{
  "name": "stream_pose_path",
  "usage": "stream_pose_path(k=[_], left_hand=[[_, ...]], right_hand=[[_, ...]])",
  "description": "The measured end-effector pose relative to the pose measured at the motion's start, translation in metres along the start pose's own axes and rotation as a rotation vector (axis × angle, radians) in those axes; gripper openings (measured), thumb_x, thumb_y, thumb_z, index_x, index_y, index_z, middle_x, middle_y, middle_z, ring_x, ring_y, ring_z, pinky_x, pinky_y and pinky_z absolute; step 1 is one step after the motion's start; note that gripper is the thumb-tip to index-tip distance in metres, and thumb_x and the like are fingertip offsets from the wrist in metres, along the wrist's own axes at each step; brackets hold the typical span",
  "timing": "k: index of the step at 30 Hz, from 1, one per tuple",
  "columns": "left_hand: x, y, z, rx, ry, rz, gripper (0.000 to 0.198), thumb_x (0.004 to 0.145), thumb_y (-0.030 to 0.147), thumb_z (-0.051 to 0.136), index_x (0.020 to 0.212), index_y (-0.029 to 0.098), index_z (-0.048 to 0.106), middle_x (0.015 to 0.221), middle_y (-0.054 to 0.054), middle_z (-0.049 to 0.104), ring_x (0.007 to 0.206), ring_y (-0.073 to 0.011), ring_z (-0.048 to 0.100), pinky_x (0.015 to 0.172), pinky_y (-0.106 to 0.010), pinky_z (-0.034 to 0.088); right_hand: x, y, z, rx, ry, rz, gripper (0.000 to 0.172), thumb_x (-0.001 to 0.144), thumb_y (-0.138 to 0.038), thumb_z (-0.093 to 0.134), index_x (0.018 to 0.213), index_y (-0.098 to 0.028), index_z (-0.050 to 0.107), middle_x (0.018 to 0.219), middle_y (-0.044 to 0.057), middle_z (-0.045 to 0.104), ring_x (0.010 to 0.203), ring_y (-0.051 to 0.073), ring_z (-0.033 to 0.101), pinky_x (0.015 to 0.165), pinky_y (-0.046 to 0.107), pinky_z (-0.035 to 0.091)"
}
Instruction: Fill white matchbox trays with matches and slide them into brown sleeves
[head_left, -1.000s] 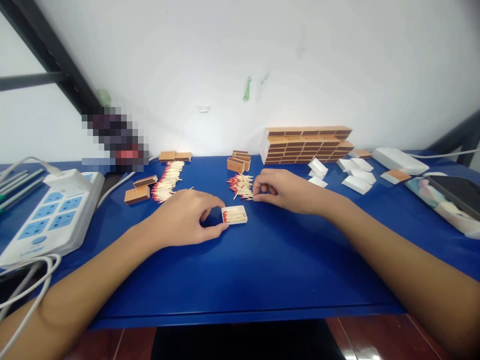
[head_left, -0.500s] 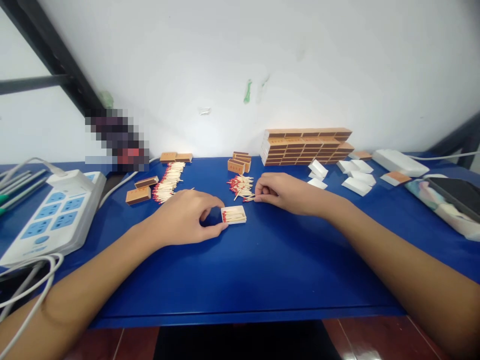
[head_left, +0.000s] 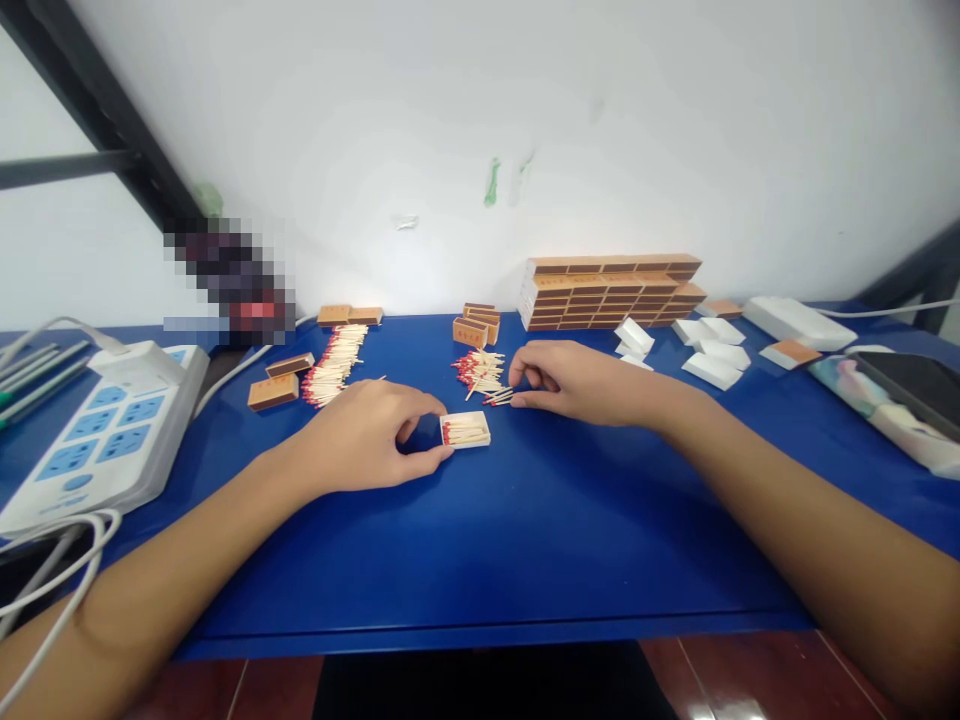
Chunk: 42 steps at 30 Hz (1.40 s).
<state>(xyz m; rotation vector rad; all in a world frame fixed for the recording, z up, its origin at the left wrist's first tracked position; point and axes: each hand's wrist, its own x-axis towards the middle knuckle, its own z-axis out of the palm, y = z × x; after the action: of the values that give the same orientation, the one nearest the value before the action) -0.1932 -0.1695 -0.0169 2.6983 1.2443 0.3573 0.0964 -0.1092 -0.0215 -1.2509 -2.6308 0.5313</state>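
Observation:
A small white matchbox tray (head_left: 486, 436) lies on the blue table with several red-headed matches (head_left: 465, 432) in it. The thumb and forefinger of my left hand (head_left: 375, 432) hold the tray by its left corners. Behind it is a loose heap of matches (head_left: 478, 370). My right hand (head_left: 562, 382) is at the near right edge of this heap, thumb and forefinger curled at the ends of a few matches (head_left: 498, 397). Whether each of these matches is pinched is hard to see. Beyond my left hand a long row of matches (head_left: 336, 362) is spread out.
Stacked matchboxes (head_left: 615, 295) stand against the wall, and a few more (head_left: 475, 328) sit behind the heap. Closed boxes (head_left: 273, 392) lie at left. Empty white trays (head_left: 712, 365) are at right, near a phone (head_left: 911, 385). A power strip (head_left: 112, 430) occupies the left side.
My right thumb and forefinger have parted slightly beside the matches, and a few matches there have shifted. My left hand and the tray stay in place.

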Motion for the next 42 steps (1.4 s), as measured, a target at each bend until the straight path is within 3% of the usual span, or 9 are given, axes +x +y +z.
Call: stream_pose_path(k=[9, 15, 19, 25, 30, 35, 42], left_hand=[[0.001, 0.000, -0.001, 0.006, 0.004, -0.017, 0.031, 0.090, 0.043, 0.069, 0.112, 0.024, 0.080, 0.063, 0.004, 0.063, 0.059, -0.0135, 0.059, 0.058, -0.028, 0.039], [0.000, 0.002, 0.001, 0.008, 0.001, -0.013, 0.030, 0.090, 0.042, 0.069, 0.111, 0.024, 0.080, 0.064, 0.004, 0.064, 0.058, -0.0136, 0.060, 0.058, -0.028, 0.038], [-0.001, 0.003, 0.001, 0.012, 0.012, 0.010, 0.030, 0.091, 0.043, 0.069, 0.111, 0.024, 0.080, 0.064, 0.004, 0.065, 0.060, -0.0145, 0.061, 0.060, -0.028, 0.040], [-0.001, 0.002, 0.002, 0.010, 0.018, 0.012, 0.027, 0.090, 0.040, 0.070, 0.109, 0.024, 0.080, 0.064, 0.004, 0.064, 0.059, -0.0136, 0.060, 0.060, -0.028, 0.040], [-0.002, 0.003, 0.001, -0.011, 0.012, 0.017, 0.025, 0.087, 0.040, 0.070, 0.104, 0.023, 0.080, 0.062, 0.004, 0.063, 0.057, -0.0131, 0.058, 0.059, -0.029, 0.041], [-0.003, 0.004, -0.001, -0.040, -0.006, 0.023, 0.025, 0.083, 0.040, 0.073, 0.100, 0.023, 0.080, 0.063, 0.004, 0.063, 0.058, -0.0138, 0.057, 0.059, -0.028, 0.042], [-0.002, 0.002, 0.000, -0.043, -0.010, 0.019, 0.027, 0.083, 0.039, 0.074, 0.103, 0.023, 0.080, 0.062, 0.004, 0.062, 0.057, -0.0134, 0.057, 0.059, -0.029, 0.042]], right_hand=[[-0.003, -0.003, -0.002, -0.003, -0.012, -0.014, 0.018, 0.097, -0.033, 0.058, 0.085, -0.020, 0.061, 0.093, 0.007, 0.066, 0.081, 0.021, 0.056, 0.072, 0.033, 0.038], [-0.011, -0.033, 0.003, 0.110, 0.099, -0.093, 0.018, 0.102, -0.034, 0.057, 0.092, -0.021, 0.063, 0.093, 0.005, 0.066, 0.080, 0.018, 0.056, 0.071, 0.031, 0.038], [-0.011, -0.046, 0.014, 0.136, 0.055, -0.126, 0.014, 0.101, -0.029, 0.059, 0.092, -0.021, 0.065, 0.091, 0.003, 0.067, 0.080, 0.017, 0.056, 0.070, 0.030, 0.037], [-0.003, -0.025, 0.010, 0.064, 0.257, 0.053, 0.024, 0.098, -0.040, 0.063, 0.085, -0.020, 0.066, 0.078, 0.002, 0.063, 0.070, 0.016, 0.052, 0.065, 0.031, 0.033], [0.000, -0.025, 0.018, 0.102, 0.152, 0.057, 0.028, 0.092, -0.047, 0.070, 0.080, -0.021, 0.068, 0.073, 0.000, 0.061, 0.065, 0.015, 0.050, 0.062, 0.031, 0.031], [-0.003, -0.031, 0.023, 0.087, 0.060, -0.017, 0.017, 0.091, -0.037, 0.070, 0.085, -0.021, 0.068, 0.080, 0.000, 0.063, 0.069, 0.014, 0.051, 0.063, 0.030, 0.033], [-0.002, -0.009, 0.012, 0.011, 0.044, 0.037, 0.018, 0.095, -0.038, 0.067, 0.088, -0.022, 0.066, 0.085, 0.002, 0.065, 0.072, 0.017, 0.052, 0.064, 0.030, 0.035]])
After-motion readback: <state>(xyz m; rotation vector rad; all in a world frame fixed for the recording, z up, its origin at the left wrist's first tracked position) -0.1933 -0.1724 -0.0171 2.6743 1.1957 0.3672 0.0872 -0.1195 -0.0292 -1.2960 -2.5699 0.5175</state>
